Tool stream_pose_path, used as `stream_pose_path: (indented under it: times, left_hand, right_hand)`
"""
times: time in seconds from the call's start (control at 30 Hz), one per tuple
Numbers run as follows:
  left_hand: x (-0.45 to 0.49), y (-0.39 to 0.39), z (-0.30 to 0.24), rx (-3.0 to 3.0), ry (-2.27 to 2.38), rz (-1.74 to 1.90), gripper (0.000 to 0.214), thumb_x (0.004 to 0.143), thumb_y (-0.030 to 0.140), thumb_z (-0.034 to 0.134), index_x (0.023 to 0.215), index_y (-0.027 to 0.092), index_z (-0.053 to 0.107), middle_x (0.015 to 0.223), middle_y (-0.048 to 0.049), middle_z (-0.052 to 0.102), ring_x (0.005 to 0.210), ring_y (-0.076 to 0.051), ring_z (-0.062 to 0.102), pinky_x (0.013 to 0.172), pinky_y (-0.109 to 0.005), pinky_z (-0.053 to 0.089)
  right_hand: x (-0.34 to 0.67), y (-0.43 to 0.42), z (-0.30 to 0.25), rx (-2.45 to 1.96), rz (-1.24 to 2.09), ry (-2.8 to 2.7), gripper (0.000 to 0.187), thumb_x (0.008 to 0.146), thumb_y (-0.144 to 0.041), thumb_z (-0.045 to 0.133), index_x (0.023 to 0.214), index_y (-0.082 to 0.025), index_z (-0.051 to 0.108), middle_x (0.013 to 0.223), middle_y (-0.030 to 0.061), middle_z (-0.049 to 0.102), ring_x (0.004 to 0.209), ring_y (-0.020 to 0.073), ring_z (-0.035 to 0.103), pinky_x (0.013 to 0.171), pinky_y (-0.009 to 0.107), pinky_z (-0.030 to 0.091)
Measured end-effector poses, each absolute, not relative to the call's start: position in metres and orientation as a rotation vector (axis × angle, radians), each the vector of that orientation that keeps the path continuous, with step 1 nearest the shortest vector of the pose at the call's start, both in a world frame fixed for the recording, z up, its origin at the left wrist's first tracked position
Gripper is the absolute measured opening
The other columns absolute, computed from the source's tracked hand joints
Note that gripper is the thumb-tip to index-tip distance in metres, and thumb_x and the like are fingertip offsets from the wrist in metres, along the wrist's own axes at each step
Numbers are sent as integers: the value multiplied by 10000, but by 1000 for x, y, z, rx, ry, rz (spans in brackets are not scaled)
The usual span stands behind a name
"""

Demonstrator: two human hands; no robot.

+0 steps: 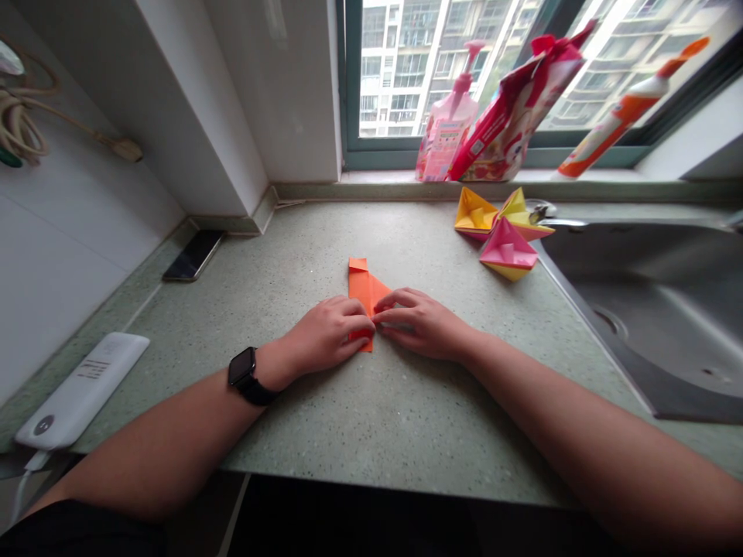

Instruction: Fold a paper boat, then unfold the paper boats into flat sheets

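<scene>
Both hands are pressing the folded orange paper [364, 292] flat on the countertop [360, 418], left hand [328, 334] and right hand [419, 322] fingertip-to-fingertip over its near end, its long axis running toward 12 o'clock.

The orange paper [364, 292] is a small sheet of origami paper, already folded into a narrow, flat shape with sharp creases. It lies flat on the speckled grey-green desk [371, 418], its long side running away from the desk's near edge. The far end is squared off with a short folded flap, and from there one edge slants out to a point on the right. The near end is covered by fingers, with only a small orange corner showing beneath them. The colour is a plain, even orange on every visible face.
</scene>
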State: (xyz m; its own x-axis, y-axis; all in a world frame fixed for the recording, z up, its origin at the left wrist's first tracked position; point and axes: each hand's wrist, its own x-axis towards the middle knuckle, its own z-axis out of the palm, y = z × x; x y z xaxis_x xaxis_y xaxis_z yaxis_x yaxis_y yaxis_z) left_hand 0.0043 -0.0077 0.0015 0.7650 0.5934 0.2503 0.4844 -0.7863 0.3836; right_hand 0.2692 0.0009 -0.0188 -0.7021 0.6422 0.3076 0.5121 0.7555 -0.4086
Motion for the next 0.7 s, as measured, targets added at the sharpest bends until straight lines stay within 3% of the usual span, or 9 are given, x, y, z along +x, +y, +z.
stream_pose_path:
  times: [0.17,0.33,0.7]
  left_hand:
    - [2,-1,-5,2622,840,569,192,1051,201,581,1099,223,765,1138,-76,729,1044,-216,668,949,-377,558]
    - [1,1,-7,2613,856,566,236,1034,130,566,1147,212,757,1182,-85,729,1075,-219,668,981,-398,566]
    - [2,-3,-8,2591,1029,551,172,1036,222,591,1200,202,636,1267,-108,699,1249,-286,632,1112,-515,535]
  right_hand:
    - [269,1,-22,-909,413,-2511,294,1019,-300,666,1295,-311,766,1358,94,712,1258,267,658,1104,506,552]
    - [270,1,-23,-898,410,-2522,307,1017,-299,671,1310,-289,759,1386,105,701,1279,270,653,1121,507,548]
    - [270,4,-26,-717,410,-2497,265,1026,-274,672,1262,-305,788,1313,97,724,1228,245,678,1066,487,595]
